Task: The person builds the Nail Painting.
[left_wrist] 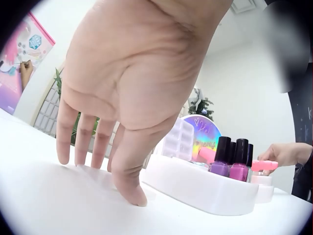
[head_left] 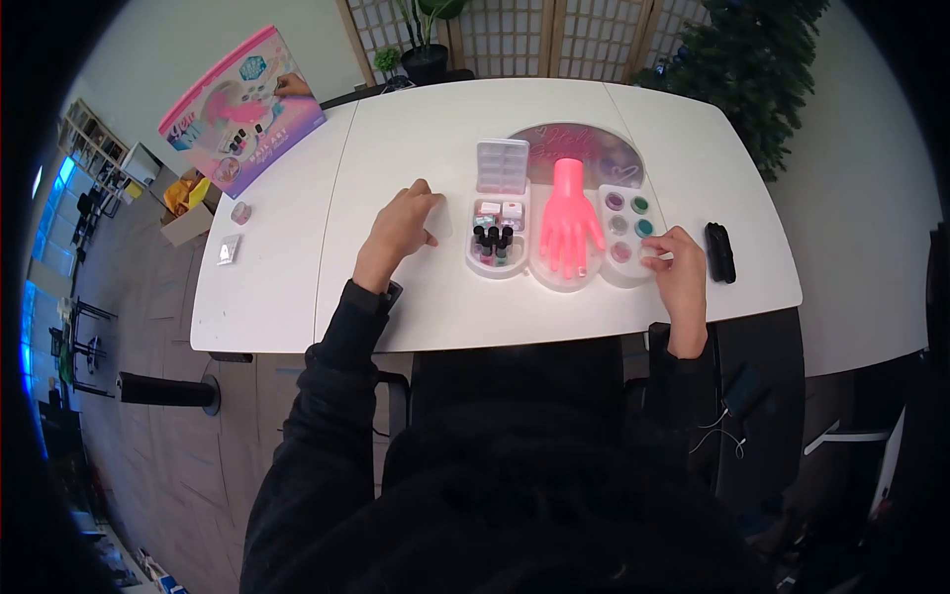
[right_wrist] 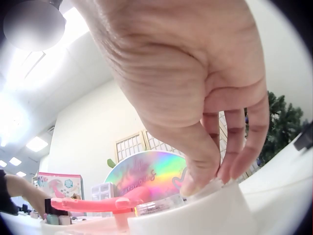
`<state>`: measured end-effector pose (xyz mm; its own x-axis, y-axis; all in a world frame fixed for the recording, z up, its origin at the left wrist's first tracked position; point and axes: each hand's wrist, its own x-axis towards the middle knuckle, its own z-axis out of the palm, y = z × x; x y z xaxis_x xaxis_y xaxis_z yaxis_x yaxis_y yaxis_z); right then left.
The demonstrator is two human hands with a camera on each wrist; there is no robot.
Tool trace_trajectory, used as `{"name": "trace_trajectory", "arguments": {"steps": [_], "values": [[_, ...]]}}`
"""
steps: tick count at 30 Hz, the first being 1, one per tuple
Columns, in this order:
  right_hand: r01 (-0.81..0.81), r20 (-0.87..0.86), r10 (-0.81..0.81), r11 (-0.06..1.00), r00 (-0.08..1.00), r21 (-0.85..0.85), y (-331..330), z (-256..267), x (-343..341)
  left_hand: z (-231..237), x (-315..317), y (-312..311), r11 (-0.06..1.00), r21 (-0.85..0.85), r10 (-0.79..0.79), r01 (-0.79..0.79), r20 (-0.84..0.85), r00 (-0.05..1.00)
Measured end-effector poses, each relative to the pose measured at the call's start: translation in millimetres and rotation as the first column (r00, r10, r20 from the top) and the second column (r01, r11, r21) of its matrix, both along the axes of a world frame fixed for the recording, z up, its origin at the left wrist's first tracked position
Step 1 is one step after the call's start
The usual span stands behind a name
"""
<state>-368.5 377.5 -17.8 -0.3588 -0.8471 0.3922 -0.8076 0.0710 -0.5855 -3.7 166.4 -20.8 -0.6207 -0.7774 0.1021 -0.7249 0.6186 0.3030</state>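
My right hand pinches a small clear-lidded pot between thumb and fingertips. The pot sits at the lower right slot of a white tray, where other pots of glitter stand. My left hand is palm down with fingers spread, its fingertips at a thin clear plastic piece on the table. Left of centre, a white tray holds nail polish bottles with black caps. Between the trays lies a pink model hand, fingers towards me.
Behind the model hand is a shiny rounded panel; a clear compartment box stands beside it. A nail art box is at the far left, with a small jar and white packet nearer. A black case lies right.
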Motion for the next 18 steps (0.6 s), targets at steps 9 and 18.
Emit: {"name": "trace_trajectory", "arguments": {"steps": [9, 18], "values": [[-0.007, 0.05, 0.009, 1.0, 0.999, -0.027, 2.1, 4.1, 4.6, 8.8, 9.8, 1.3, 1.0, 0.003, -0.006, 0.005, 0.065, 0.998], [0.026, 0.024, -0.025, 0.999, 0.999, -0.03, 3.8, 6.9, 9.0, 19.7, -1.4, 21.8, 0.994, 0.108, 0.026, -0.032, 0.055, 0.998]]}}
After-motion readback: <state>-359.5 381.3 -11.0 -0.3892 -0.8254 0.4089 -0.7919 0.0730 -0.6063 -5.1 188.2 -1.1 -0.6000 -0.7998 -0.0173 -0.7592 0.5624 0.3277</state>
